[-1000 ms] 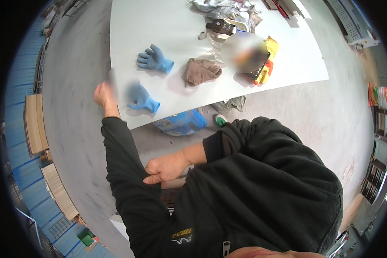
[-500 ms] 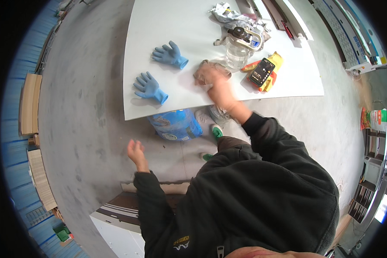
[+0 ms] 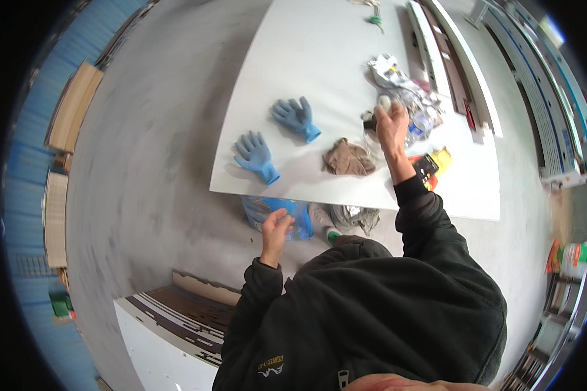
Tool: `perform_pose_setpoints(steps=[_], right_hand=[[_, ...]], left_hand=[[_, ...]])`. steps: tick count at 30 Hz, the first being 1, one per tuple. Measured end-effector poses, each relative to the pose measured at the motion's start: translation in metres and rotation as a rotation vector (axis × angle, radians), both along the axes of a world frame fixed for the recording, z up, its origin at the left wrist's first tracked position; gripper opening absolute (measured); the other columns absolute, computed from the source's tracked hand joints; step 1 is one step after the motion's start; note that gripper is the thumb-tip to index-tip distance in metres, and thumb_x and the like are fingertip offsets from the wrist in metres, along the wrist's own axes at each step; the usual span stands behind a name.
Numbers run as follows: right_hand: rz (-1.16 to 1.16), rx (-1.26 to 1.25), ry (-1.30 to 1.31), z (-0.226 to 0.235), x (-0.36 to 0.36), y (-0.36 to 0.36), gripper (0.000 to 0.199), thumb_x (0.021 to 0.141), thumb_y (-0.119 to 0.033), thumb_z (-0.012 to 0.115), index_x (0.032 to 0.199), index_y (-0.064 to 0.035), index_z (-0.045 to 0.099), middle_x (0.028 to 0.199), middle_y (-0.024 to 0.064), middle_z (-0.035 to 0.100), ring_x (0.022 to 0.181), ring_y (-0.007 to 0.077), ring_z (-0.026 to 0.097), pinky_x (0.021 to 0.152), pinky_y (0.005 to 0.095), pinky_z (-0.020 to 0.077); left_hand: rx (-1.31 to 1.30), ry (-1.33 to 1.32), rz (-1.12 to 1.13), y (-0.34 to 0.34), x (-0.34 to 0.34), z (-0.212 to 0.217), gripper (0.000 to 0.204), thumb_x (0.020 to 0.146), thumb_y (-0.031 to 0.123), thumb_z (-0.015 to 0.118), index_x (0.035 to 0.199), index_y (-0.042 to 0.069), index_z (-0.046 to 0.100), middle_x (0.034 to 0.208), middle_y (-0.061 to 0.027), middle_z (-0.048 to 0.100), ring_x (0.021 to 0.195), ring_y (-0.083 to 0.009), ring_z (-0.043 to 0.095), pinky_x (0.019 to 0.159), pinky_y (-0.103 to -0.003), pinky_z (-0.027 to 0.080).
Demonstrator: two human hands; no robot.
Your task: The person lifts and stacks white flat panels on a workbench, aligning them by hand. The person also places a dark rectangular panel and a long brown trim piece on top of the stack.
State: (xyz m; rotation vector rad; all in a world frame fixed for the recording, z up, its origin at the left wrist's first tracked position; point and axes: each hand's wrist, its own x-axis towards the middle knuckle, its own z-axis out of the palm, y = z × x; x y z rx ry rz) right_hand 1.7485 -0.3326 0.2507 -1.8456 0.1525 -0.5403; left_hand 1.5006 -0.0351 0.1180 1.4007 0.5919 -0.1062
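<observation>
My right hand [image 3: 392, 125] reaches over the white board [image 3: 319, 58] and pinches a small white object [image 3: 385, 102] at its fingertips, above a clear plastic bottle [image 3: 419, 124] and crumpled wrappers [image 3: 391, 68]. My left hand [image 3: 275, 229] hovers with its fingers apart just below the board's near edge, next to a blue plastic bag [image 3: 287, 212] on the floor. Two blue gloves [image 3: 295, 117] [image 3: 257, 156] lie flat on the board. A brown cloth [image 3: 349, 158] lies beside my right wrist.
A black and yellow tool [image 3: 430, 168] lies at the board's near right. Long white and brown strips [image 3: 447, 58] run along its right side. Grey rags [image 3: 352, 218] lie below the board edge. White panels [image 3: 163, 319] sit at lower left, wooden boards [image 3: 72, 107] at far left.
My right hand has moved from the brown cloth further right and up to the bottle and wrappers. My left hand has risen toward the blue bag.
</observation>
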Motion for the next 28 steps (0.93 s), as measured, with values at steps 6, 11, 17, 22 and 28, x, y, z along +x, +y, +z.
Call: perform_pose_setpoints(steps=[6,11,17,22,28], right_hand=[[0.759,0.163,0.118,0.14,-0.058,0.046,0.025,0.09,-0.009,0.064,0.106,0.0094,0.068,0.07,0.0031,0.061,0.061,0.0095,0.052,0.056,0.027,0.0387],[1.321,0.396,0.118,0.233,-0.106,0.094,0.025,0.09,-0.003,0.062,0.11,0.0081,0.071,0.058,-0.0046,0.049,0.048,0.0023,0.036,0.048,0.0226,0.023],[1.933,0.566,0.365,0.261,-0.155,0.18,0.031,0.091,0.002,0.055,0.117,0.0128,0.066,0.054,-0.0052,0.045,0.041,0.0008,0.034,0.043,0.0211,0.0221],[2.103,0.478,0.442,0.247,-0.202,0.25,0.034,0.094,-0.004,0.059,0.123,0.013,0.063,0.059,-0.0019,0.053,0.046,0.0018,0.041,0.045,0.0212,0.0275],[1.837,0.21,-0.142,0.174,-0.277,0.353,0.039,0.099,-0.014,0.07,0.137,-0.0089,0.067,0.116,0.0063,0.071,0.104,0.0155,0.066,0.093,0.0275,0.0518]], left_hand=[[-0.205,-0.008,-0.012,0.002,0.014,0.025,0.058,0.102,0.033,0.064,0.148,0.001,0.046,0.141,-0.0141,0.055,0.121,-0.0277,0.061,0.095,-0.041,0.053],[-0.721,-0.265,0.023,0.017,0.023,0.073,0.097,0.097,0.075,0.044,0.164,0.011,0.015,0.166,-0.0156,0.027,0.148,-0.0407,0.033,0.106,-0.066,0.044],[-0.981,-0.907,-0.17,0.065,-0.051,0.119,0.104,0.091,0.083,0.041,0.164,0.014,0.017,0.166,-0.0147,0.029,0.151,-0.0419,0.029,0.113,-0.07,0.035],[-0.943,-0.872,0.355,0.072,-0.166,0.121,0.075,0.101,0.056,0.05,0.158,0.01,0.035,0.158,-0.0135,0.044,0.142,-0.0356,0.046,0.115,-0.057,0.04],[-0.725,-0.969,0.558,0.066,-0.268,0.112,0.089,0.094,0.059,0.063,0.164,0.023,0.022,0.164,-0.0103,0.035,0.147,-0.0369,0.04,0.112,-0.067,0.039]])
